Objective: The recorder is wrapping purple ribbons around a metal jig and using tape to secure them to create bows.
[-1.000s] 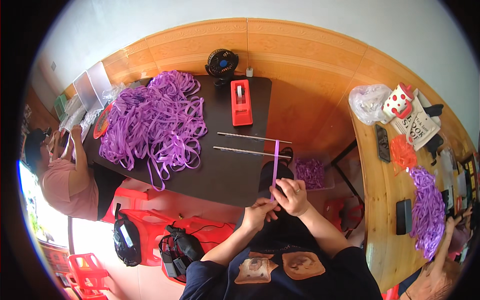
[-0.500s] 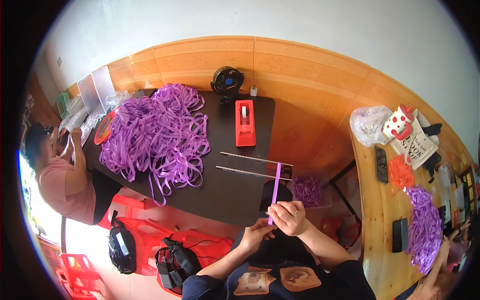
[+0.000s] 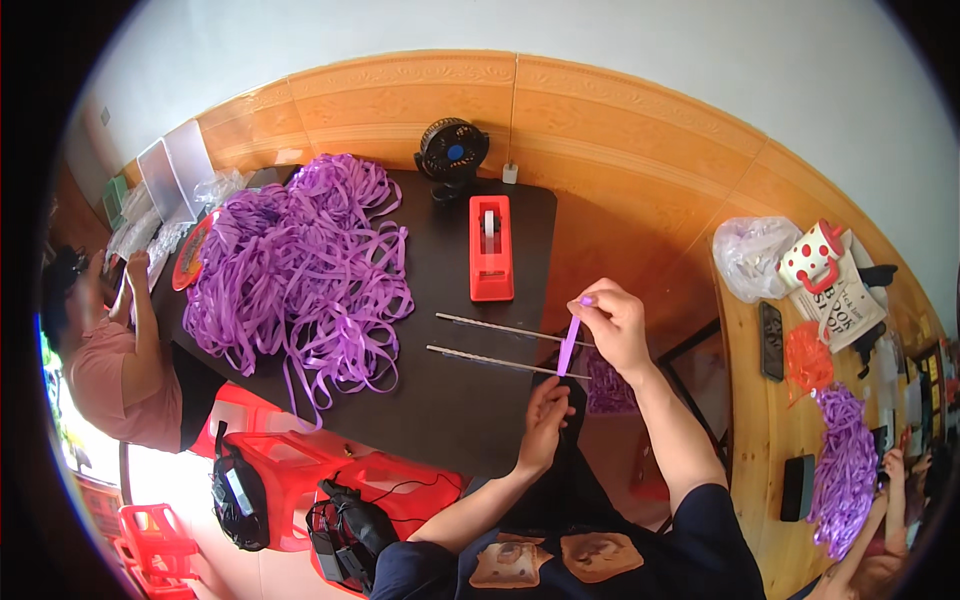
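Observation:
Two thin metal rods (image 3: 480,353) lie side by side on the dark table and stick out past its right edge. A purple ribbon (image 3: 569,345) runs across their outer ends. My right hand (image 3: 617,325), raised beyond the far rod, is closed in a pinch on the ribbon's upper end. My left hand (image 3: 543,425) is just below the near rod, close to the ribbon's lower part. Its fingers are loosely bent and a little apart; whether they touch the ribbon is unclear.
A large heap of purple ribbon (image 3: 300,265) covers the dark table's left part. Behind the rods stand a red tape dispenser (image 3: 491,270) and a black fan (image 3: 452,150). A wooden table (image 3: 750,440) is at right. Another person (image 3: 125,370) sits at left; red chairs (image 3: 290,465) stand nearby.
My right hand has moved up and away past the rods, pulling the ribbon's end with it. My left hand has moved up and right, nearer the rods.

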The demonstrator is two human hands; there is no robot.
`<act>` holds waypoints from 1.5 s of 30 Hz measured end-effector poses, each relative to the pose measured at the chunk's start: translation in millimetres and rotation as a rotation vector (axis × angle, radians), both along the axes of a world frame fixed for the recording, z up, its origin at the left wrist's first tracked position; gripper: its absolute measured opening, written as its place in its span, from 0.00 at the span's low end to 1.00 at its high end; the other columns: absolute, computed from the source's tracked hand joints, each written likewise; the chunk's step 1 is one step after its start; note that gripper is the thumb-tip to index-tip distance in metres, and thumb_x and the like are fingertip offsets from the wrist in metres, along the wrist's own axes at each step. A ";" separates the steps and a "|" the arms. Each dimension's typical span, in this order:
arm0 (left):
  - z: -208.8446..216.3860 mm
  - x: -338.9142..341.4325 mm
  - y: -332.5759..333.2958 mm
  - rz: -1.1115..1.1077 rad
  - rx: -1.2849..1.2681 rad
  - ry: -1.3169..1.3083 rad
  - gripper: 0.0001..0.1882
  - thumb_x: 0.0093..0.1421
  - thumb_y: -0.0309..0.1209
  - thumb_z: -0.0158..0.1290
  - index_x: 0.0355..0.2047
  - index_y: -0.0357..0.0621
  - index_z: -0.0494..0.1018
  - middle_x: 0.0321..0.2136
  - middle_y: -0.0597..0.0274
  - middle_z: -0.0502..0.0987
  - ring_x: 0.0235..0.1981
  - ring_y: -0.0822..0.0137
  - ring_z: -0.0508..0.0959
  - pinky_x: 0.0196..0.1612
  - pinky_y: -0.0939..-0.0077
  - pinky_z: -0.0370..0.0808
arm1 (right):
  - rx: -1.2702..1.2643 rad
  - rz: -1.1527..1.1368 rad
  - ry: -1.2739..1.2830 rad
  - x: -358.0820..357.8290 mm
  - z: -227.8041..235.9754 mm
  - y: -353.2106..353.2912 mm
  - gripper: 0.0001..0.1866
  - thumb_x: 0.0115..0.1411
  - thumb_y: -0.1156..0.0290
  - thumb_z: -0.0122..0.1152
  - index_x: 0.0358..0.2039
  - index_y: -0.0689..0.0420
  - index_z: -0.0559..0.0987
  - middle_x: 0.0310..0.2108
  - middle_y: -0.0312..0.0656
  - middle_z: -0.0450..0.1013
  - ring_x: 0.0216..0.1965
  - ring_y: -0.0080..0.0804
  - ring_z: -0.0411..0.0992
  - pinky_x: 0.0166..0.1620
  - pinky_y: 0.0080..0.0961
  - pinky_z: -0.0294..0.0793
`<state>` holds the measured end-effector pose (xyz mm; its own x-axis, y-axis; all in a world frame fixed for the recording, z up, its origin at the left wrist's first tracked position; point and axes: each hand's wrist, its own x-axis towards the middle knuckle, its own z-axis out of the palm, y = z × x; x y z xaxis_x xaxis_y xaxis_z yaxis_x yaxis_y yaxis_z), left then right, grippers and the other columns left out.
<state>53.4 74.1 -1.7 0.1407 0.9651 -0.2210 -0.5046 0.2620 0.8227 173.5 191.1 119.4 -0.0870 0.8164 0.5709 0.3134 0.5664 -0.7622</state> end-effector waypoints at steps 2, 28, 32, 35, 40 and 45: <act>-4.9 4.5 14.5 0.062 0.064 0.068 0.21 0.64 0.31 0.48 0.57 0.41 0.62 0.46 0.64 0.73 0.40 0.74 0.74 0.37 0.82 0.67 | -0.164 0.047 0.058 6.3 -12.1 14.5 0.05 0.52 0.82 0.62 0.20 0.65 0.77 0.23 0.36 0.70 0.25 0.20 0.66 0.28 0.18 0.62; 23.2 26.1 37.1 0.301 0.023 -0.147 0.11 0.62 0.26 0.50 0.42 0.34 0.74 0.40 0.56 0.77 0.42 0.67 0.75 0.49 0.73 0.69 | -0.645 0.223 0.582 -2.4 -93.6 -86.7 0.15 0.54 0.82 0.57 0.44 0.64 0.76 0.38 0.41 0.76 0.40 0.26 0.73 0.46 0.21 0.71; 19.4 24.7 34.2 0.286 0.056 -0.181 0.11 0.61 0.24 0.49 0.43 0.34 0.74 0.41 0.56 0.77 0.42 0.67 0.75 0.50 0.73 0.69 | -0.607 0.152 0.742 -16.3 -103.5 -92.3 0.09 0.55 0.81 0.58 0.37 0.66 0.78 0.33 0.40 0.76 0.36 0.24 0.73 0.42 0.18 0.70; 20.8 23.5 31.3 0.320 0.034 -0.221 0.11 0.61 0.23 0.47 0.43 0.33 0.74 0.42 0.56 0.76 0.41 0.67 0.75 0.50 0.73 0.68 | -0.578 0.123 0.838 -28.0 -101.2 -97.4 0.07 0.55 0.81 0.56 0.35 0.67 0.78 0.31 0.40 0.76 0.33 0.23 0.73 0.39 0.17 0.70; 43.6 23.8 14.8 0.217 0.054 -0.198 0.11 0.61 0.23 0.47 0.43 0.33 0.70 0.36 0.60 0.74 0.38 0.71 0.73 0.43 0.79 0.69 | -0.605 0.065 0.849 -32.8 -104.0 -101.7 0.05 0.58 0.79 0.54 0.29 0.65 0.78 0.27 0.38 0.75 0.28 0.20 0.71 0.32 0.16 0.69; 57.7 19.9 3.8 0.211 0.072 -0.080 0.09 0.62 0.26 0.47 0.41 0.34 0.70 0.32 0.64 0.72 0.36 0.75 0.71 0.39 0.82 0.69 | -0.609 0.060 0.913 -42.5 -93.0 -106.1 0.07 0.59 0.77 0.54 0.25 0.64 0.77 0.25 0.36 0.74 0.26 0.18 0.69 0.29 0.15 0.68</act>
<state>73.3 77.9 56.0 -0.0513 0.9878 -0.1473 -0.6062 0.0864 0.7906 131.0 84.9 26.4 0.1142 0.9918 -0.0566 -0.5264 0.0121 -0.8501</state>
